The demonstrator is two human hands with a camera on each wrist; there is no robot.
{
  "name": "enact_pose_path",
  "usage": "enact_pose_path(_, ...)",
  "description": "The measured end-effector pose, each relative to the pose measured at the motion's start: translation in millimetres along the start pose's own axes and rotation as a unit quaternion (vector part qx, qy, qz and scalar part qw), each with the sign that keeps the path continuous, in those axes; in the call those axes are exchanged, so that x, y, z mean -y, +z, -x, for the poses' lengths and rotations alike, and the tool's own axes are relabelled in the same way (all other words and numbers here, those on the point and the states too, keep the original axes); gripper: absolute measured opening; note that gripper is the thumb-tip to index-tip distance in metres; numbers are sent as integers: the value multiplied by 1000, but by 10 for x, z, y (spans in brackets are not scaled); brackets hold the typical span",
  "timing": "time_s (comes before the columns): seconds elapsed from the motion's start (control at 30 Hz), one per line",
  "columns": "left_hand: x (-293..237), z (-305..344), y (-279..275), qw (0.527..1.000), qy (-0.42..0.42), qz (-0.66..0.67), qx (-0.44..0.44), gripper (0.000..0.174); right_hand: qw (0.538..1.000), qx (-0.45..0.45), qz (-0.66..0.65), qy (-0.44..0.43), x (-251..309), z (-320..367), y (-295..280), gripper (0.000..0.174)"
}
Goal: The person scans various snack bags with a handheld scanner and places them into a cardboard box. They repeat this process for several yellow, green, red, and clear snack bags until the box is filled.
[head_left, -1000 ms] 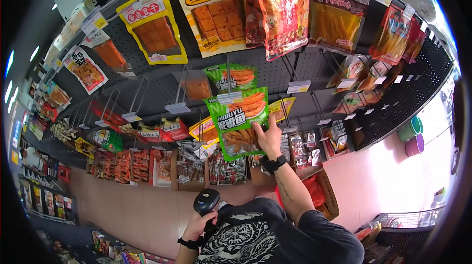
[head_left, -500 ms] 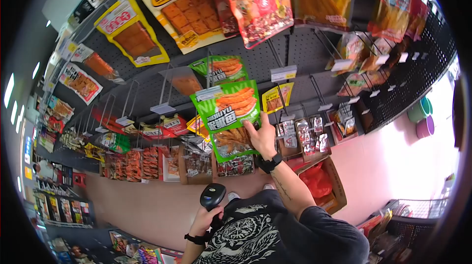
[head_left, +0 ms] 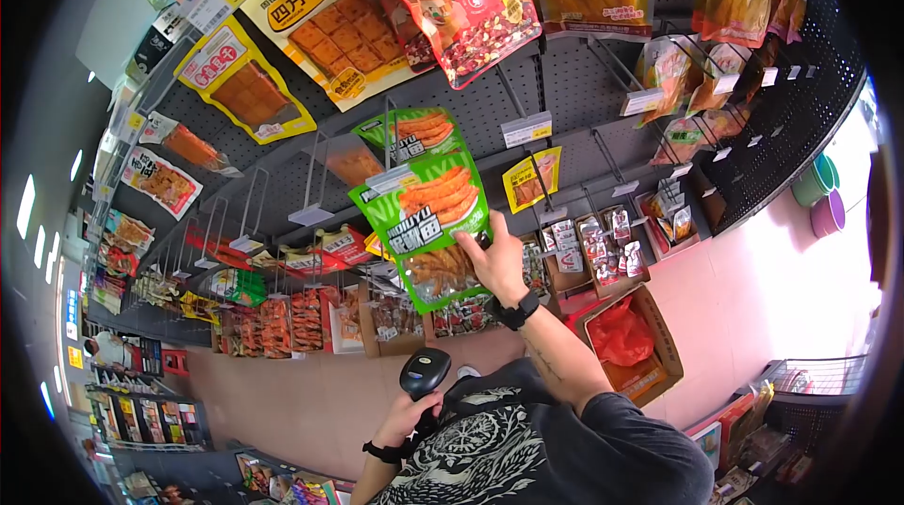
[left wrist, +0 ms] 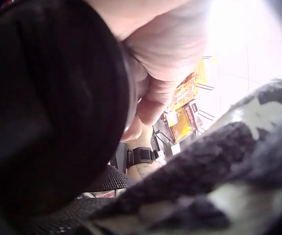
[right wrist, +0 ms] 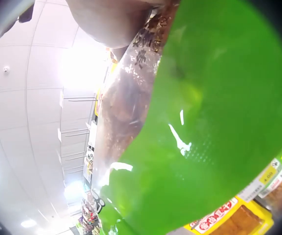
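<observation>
In the head view my right hand pinches the right edge of a green snack pouch, thumb on its front. The pouch is upright and slightly tilted, before a second green pouch hanging behind it. Its green surface fills much of the right wrist view. Low in front of the torso, my left hand grips a black handheld scanner, its head pointing up. The left wrist view shows the scanner's dark body close up beside the curled fingers.
Large pouches, among them a red one and a yellow one, hang above on a dark pegboard. Metal hooks with price tags stick out around the pouch. Below stand boxes of small packets and a carton with a red bag.
The view has shifted, so the shelves stand differently in it. The right hand still pinches the pouch, which appears further left and more tilted. The left hand still grips the scanner.
</observation>
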State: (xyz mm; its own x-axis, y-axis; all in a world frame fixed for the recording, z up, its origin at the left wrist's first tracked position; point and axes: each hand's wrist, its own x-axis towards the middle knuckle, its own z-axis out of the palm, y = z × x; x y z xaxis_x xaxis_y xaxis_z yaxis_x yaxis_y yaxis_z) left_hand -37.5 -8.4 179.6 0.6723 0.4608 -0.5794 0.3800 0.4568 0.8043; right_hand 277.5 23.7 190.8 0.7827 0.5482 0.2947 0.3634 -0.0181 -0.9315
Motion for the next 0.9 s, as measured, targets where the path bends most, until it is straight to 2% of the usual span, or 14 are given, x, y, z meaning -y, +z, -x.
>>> enact_pose_path(0.17,12,-29,19,999,21,24,13,23,1000,-8,23,-7,58,-89,52,54)
enact_pose_path(0.33,63,15,-8,1000,14,23,11,14,1000,-6,27,-7,89,-82,93,53)
enact_pose_path(0.47,39,66,45,998,46,43,-5,10,1000,-25,3,3,155,-136,51,50)
enact_pose_path(0.63,-25,131,55,1000,30,2,-5,10,999,-9,43,27,122,-147,-5,52)
enact_pose_path(0.77,-53,166,48,998,50,26,-7,10,998,-12,49,21,143,-138,1,52)
enact_pose_path(0.83,-76,190,36,1000,23,-1,-16,9,999,-16,44,13,195,-123,13,52)
enact_pose_path(0.9,-16,164,12,999,30,16,-14,8,999,-23,30,4,193,-123,35,53)
